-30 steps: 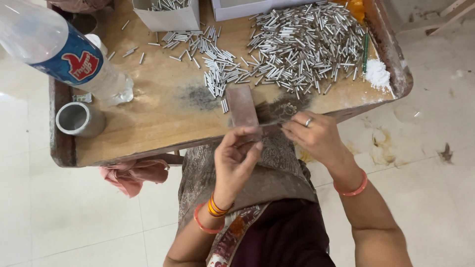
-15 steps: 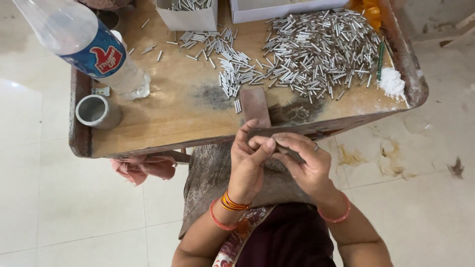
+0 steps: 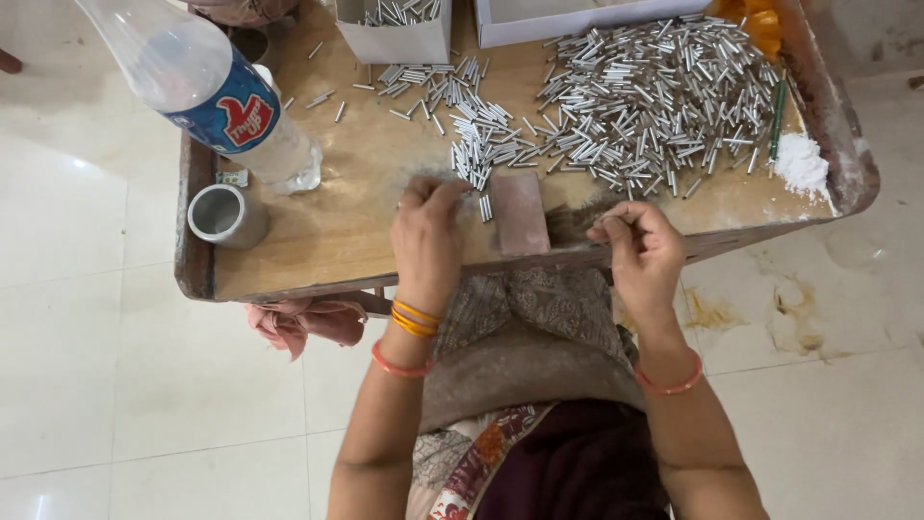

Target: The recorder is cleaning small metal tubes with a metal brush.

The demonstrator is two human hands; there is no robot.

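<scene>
Beside pad, left hand touches tubes

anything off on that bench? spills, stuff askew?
Yes. White powder lies spilled loose on the wooden table by its right edge. Small metal tubes are strewn in an unsorted heap, with strays toward the plastic bottle, which appears tilted. The left hand reaches the tubes; the right hand is pinched shut, contents unclear.

blue-red bottle label far left; white cartons behind.
</scene>
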